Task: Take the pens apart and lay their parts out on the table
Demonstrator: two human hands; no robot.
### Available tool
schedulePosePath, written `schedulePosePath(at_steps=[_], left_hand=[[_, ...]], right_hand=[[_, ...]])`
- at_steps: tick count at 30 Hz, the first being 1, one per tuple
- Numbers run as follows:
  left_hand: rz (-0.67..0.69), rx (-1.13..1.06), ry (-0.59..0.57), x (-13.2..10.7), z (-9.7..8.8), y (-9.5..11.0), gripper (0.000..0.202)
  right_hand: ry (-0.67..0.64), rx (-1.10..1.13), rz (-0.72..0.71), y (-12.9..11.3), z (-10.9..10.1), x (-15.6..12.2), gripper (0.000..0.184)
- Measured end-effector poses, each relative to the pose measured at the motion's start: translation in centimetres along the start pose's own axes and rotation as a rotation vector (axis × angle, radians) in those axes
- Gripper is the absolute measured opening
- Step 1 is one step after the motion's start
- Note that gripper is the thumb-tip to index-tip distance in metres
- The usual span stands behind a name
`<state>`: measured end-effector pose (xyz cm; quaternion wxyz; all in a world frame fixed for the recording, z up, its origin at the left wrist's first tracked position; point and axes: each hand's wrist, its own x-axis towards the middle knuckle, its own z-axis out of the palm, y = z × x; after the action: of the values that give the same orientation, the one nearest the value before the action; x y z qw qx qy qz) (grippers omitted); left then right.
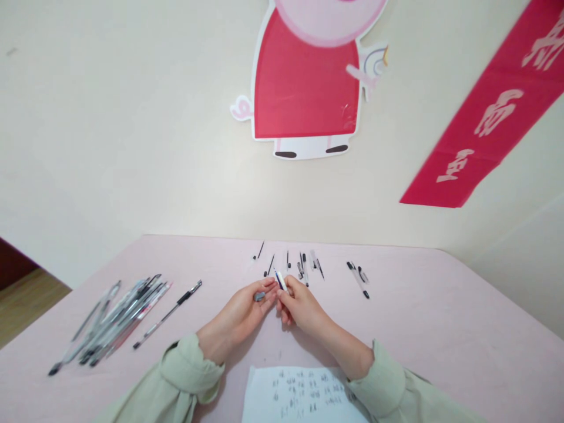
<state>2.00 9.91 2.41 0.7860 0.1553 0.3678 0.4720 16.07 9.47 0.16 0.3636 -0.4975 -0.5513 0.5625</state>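
Over the middle of the table, my two hands meet at the fingertips. My right hand pinches a short white and dark-blue pen, its thin tip pointing up and away from me. My left hand is turned palm up with its fingers curled round a small grey pen cap. The left fingertips reach the side of the pen; whether they press on it I cannot tell. Just beyond my hands lie several black pen refills and loose caps, with a clear pen barrel among them.
To the left is a pile of pens, with a single black-grip pen beside it. Pen parts lie at the right. Handwritten paper rests near me on the pink tablecloth. A wall stands behind the table.
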Motion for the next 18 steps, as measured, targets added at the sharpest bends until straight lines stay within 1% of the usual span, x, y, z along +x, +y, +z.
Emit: schedulePosePath(at_steps=[2,4,6,8,10,13,16,18], left_hand=[[-0.053,-0.021,-0.004,-0.1,0.2,0.0,0.021],[-0.052,-0.007,0.011,-0.1,0.3,0.0,0.019],[-0.015,0.003,0.037,-0.1,0.4,-0.2,0.017],[0.024,0.015,0.04,-0.2,0.6,-0.5,0.014],[0.075,0.068,0.052,-0.2,0.7,-0.7,0.014],[0.163,0.165,0.1,-0.3,0.7,-0.8,0.015],[0.29,0.334,0.209,0.0,-0.1,-0.1,0.015],[0.387,0.47,0.297,0.5,-0.8,1.0,0.015]], right_hand=[[0.008,-0.122,-0.067,-0.1,0.0,-0.4,0.002],[0.033,-0.232,-0.179,-0.3,0.2,-0.9,0.009],[0.061,-0.319,-0.295,-0.6,0.5,-1.4,0.018],[0.062,-0.389,-0.377,-1.0,0.9,-1.8,0.025],[0.038,-0.414,-0.423,-1.5,1.2,-2.2,0.03],[0.042,-0.366,-0.471,-2.2,1.3,-2.6,0.029],[0.117,-0.344,-0.49,-2.2,0.7,-2.4,0.024],[0.176,-0.38,-0.472,-1.7,0.2,-1.8,0.022]])
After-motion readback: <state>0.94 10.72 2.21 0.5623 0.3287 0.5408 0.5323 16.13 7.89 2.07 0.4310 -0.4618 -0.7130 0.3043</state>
